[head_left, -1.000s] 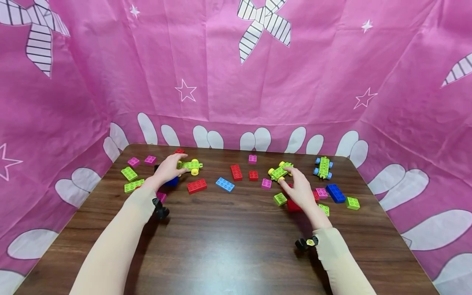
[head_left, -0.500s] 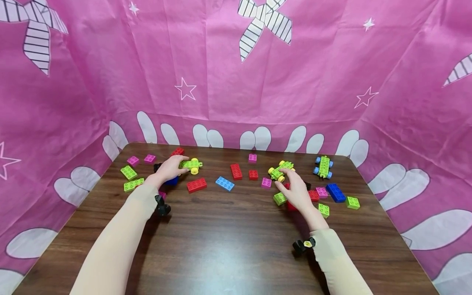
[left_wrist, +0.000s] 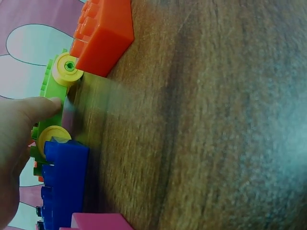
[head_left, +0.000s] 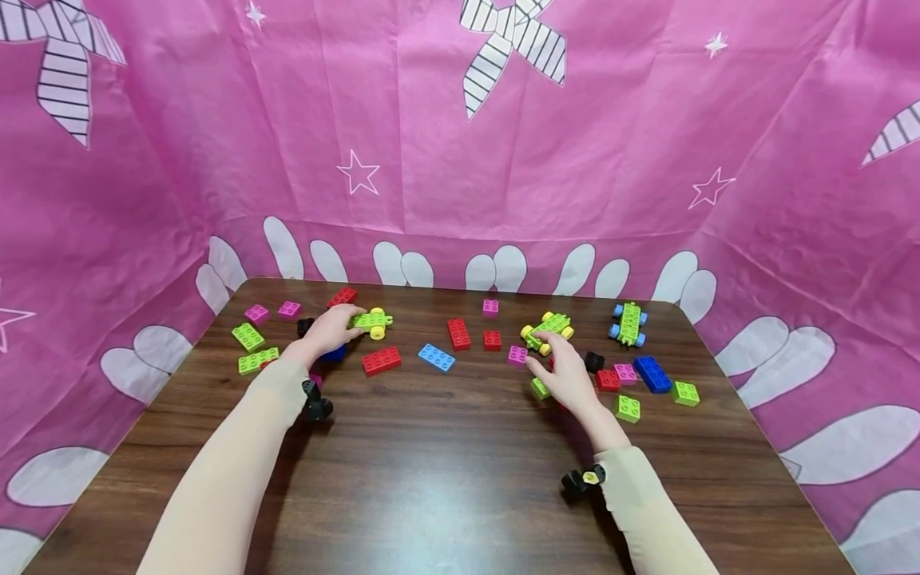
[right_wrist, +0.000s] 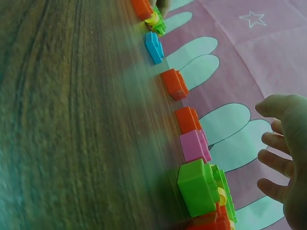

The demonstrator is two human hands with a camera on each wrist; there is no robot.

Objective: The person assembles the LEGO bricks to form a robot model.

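My left hand reaches to the table's left side and pinches a lime toy car base with yellow wheels. In the left wrist view the thumb presses the side of that car base between its wheels. A dark blue brick stands next to it. My right hand hovers with loosely spread fingers, holding nothing, as the right wrist view also shows. Beneath it a lime brick is partly covered, and a red brick is mostly hidden. Just beyond lies a second lime car base with yellow wheels.
Red bricks, a light blue brick and pink bricks lie mid-table. A blue-wheeled car base, dark blue brick, black piece and lime bricks are at right. Pink cloth walls the table.
My right hand has drifted left and a little towards me, off the yellow-wheeled car base, uncovering the black piece and a red brick. My left hand has stayed almost still at its car base.
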